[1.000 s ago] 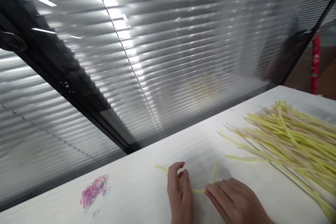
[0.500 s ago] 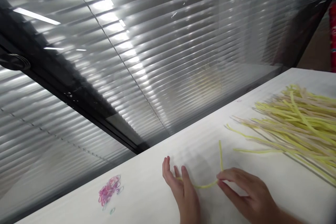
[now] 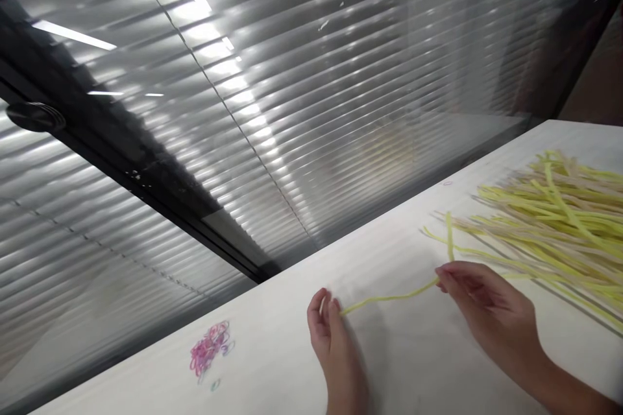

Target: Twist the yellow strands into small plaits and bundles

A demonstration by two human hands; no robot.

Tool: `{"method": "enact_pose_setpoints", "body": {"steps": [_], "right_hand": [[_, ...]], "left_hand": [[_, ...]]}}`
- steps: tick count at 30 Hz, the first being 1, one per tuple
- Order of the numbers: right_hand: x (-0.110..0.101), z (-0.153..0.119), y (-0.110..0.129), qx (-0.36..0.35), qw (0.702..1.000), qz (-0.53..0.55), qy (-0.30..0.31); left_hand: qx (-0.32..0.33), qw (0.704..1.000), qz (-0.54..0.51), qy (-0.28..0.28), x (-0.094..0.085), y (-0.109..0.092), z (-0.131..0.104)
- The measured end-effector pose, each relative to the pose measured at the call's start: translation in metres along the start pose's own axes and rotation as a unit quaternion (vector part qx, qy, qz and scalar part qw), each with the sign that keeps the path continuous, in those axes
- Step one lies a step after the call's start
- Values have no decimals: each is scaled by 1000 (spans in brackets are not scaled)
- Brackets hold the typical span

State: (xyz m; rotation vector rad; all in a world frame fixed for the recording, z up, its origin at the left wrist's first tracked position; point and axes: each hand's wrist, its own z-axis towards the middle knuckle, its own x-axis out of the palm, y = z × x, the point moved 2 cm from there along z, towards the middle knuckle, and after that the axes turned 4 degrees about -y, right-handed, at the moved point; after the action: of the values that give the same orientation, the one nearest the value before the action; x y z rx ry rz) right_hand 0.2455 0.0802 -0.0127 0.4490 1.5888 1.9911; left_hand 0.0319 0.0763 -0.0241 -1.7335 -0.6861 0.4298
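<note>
A thin yellow pipe cleaner [image 3: 389, 298] stretches between my two hands above the white table, slightly wavy. My left hand [image 3: 335, 343] is closed on its left end, with thumb and fingers together. Between thumb and fingertips my right hand [image 3: 496, 311] pinches it farther along, and a short free end stands up past the pinch. Just beyond my right hand is a pile of yellow and beige pipe cleaners [image 3: 549, 220], some of whose strands poke out toward the left.
On the white table [image 3: 272, 363], a small cluster of pink and purple loops [image 3: 209, 347] lies to the left, perhaps little bands. A glass partition with grey blinds [image 3: 292, 91] and a dark frame post [image 3: 160, 188] rises along the table's far edge.
My right hand has moved up and to the right, drawing the pipe cleaner from a sagging curve into a straighter line. The spread fingers of my left hand have closed on its end.
</note>
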Motion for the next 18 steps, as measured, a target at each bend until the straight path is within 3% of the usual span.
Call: {"method": "enact_pose_setpoints", "body": {"steps": [4, 9, 18], "right_hand": [[-1, 8, 1, 44, 998, 32, -27], [3, 8, 3, 73, 995, 62, -10], [-3, 16, 12, 40, 996, 51, -63]], "left_hand": [[-47, 993, -76, 80, 6, -1, -1], [-79, 982, -54, 162, 11, -1, -5], [-94, 975, -50, 195, 7, 2, 2]]}}
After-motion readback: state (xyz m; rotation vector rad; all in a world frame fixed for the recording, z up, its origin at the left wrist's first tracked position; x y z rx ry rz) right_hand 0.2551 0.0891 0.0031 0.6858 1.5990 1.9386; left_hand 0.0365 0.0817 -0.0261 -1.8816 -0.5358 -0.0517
